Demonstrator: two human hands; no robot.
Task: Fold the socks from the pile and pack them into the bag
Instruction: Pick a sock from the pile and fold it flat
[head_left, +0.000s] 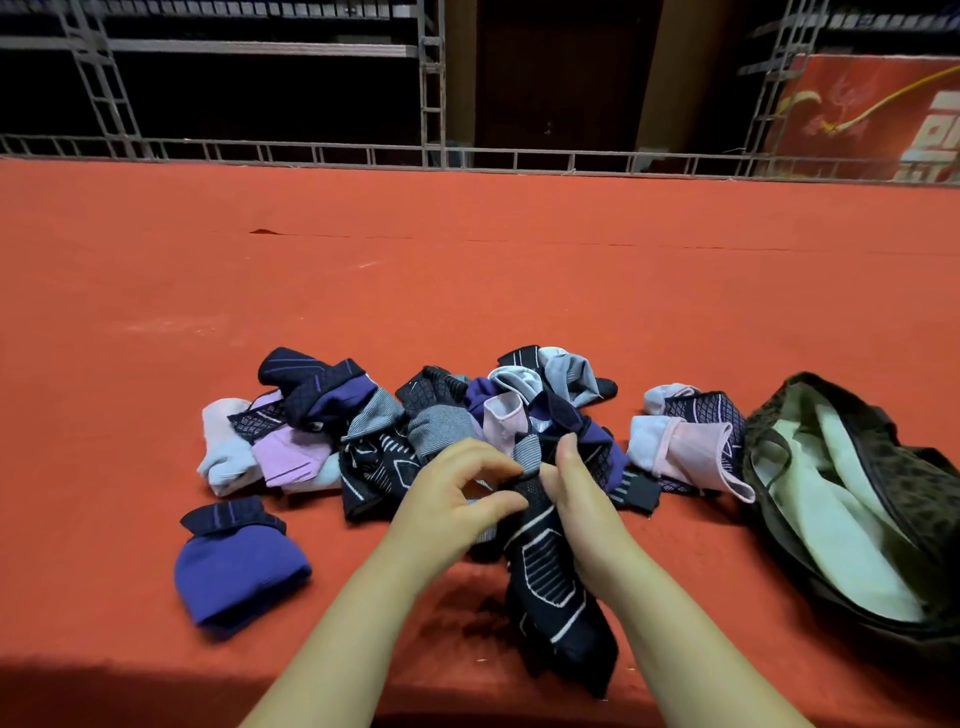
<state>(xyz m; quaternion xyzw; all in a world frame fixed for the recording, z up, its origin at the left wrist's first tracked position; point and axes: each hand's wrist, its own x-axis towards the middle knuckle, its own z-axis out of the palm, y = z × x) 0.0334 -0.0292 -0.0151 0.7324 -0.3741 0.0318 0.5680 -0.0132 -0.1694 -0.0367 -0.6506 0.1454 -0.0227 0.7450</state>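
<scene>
Navy sock (556, 582) with white line pattern, purple folded sock (236, 569), orange-red table (467, 270), dark speckled bag (893, 467)

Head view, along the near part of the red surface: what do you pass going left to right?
Folded purple sock → left hand → dark patterned sock → right hand → open bag.
</scene>
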